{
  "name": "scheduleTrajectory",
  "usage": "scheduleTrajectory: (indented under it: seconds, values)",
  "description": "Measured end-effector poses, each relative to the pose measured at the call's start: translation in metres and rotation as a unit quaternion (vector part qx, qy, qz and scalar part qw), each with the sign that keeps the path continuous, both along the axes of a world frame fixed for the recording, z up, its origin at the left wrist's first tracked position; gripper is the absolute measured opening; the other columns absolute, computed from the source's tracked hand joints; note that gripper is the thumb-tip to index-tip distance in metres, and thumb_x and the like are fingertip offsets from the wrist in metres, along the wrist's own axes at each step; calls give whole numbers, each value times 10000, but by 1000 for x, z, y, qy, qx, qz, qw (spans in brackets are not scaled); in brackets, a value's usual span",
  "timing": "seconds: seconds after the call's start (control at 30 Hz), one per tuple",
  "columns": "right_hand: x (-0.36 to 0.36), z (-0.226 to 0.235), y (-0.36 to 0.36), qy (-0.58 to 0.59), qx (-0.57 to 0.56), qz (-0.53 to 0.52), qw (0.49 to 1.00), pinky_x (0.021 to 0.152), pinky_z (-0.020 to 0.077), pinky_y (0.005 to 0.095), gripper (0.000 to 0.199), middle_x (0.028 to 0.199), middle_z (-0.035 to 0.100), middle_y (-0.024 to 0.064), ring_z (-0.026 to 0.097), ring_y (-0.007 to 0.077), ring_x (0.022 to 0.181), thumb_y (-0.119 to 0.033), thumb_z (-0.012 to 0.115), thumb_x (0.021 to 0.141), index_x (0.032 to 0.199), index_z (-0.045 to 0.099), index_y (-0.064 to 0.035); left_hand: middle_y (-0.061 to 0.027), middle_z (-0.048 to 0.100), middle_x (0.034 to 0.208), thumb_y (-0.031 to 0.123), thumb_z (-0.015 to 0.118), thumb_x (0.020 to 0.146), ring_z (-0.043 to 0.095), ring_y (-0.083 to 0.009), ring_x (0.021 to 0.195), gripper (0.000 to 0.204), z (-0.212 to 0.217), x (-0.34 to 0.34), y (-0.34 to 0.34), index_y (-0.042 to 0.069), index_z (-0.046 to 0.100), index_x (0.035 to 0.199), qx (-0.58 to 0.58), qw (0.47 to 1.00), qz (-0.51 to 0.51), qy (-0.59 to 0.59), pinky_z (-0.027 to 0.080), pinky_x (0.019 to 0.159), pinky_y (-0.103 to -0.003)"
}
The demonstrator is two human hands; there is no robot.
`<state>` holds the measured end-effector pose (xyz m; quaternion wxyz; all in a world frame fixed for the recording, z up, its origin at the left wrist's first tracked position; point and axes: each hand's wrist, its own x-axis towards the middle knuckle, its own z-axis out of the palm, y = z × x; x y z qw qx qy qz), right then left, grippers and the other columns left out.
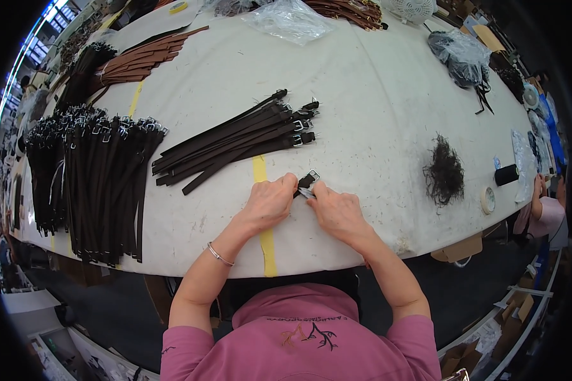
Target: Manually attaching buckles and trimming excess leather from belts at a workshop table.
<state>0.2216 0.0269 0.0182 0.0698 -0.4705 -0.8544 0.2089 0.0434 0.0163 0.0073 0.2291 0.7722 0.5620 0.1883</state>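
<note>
Near the table's front edge, my left hand (271, 202) is closed on a black belt (307, 180) close to its silver buckle, which sticks up past my fingers. My right hand (337, 211) grips a small metal tool, apparently thread snips (306, 192), its tip against the belt beside the buckle. Most of the tool is hidden in my fingers. Just beyond my hands lies a loose fan of black belts (235, 140), buckles to the right. At the left, a big pile of black belts (105, 184) lies with its buckles at the far end.
The cream-covered table (362, 146) bears yellow tape (268, 251) under my left arm. To the right are a heap of dark thread scraps (444, 171), a black thread spool (506, 174) and a tape roll (487, 200). Brown straps (146, 58) and clear plastic (288, 22) lie farther back.
</note>
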Motion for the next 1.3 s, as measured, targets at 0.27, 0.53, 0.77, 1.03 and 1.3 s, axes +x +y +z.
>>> scheduleTrajectory:
  seconds: [0.27, 0.53, 0.77, 1.03, 1.3]
  values:
    - [0, 1, 4, 9, -10, 3, 1000, 575, 440, 456, 195, 757, 618, 161, 596, 363, 682, -191, 530, 855, 910, 418, -42, -172, 592, 724, 58, 464, 820, 565, -366, 639, 83, -1, 1, 2, 29, 440, 894, 5, 1000, -4, 21, 417, 561, -436]
    - [2, -2, 3, 33, 5, 4, 999, 558, 457, 452, 178, 735, 621, 161, 608, 345, 649, -185, 510, 862, 877, 415, -35, -145, 594, 706, 99, 507, 843, 567, -347, 668, 107, 2, -3, 7, 43, 449, 912, -40, 998, 21, -34, 417, 578, -422]
    - [1, 3, -3, -6, -6, -14, 1000, 592, 452, 449, 201, 762, 619, 164, 601, 353, 692, -193, 529, 854, 924, 419, -40, -175, 593, 673, 89, 516, 807, 577, -369, 624, 115, -2, 3, 9, 15, 438, 848, 29, 997, -26, 61, 433, 551, -442]
    - [11, 29, 33, 113, -123, -94, 982, 674, 463, 405, 327, 794, 640, 146, 615, 314, 737, -252, 584, 815, 1057, 503, -48, -181, 521, 600, 84, 456, 829, 481, -311, 431, 64, 2, -10, 12, 24, 458, 850, -14, 977, 33, -211, 427, 484, -388]
    - [4, 13, 56, 48, -97, 33, 994, 705, 455, 387, 280, 831, 637, 147, 599, 301, 792, -251, 571, 835, 1050, 538, -75, -79, 546, 591, 125, 441, 843, 523, -141, 512, 138, 6, -29, 3, 19, 456, 755, -71, 977, 66, -190, 409, 459, -320]
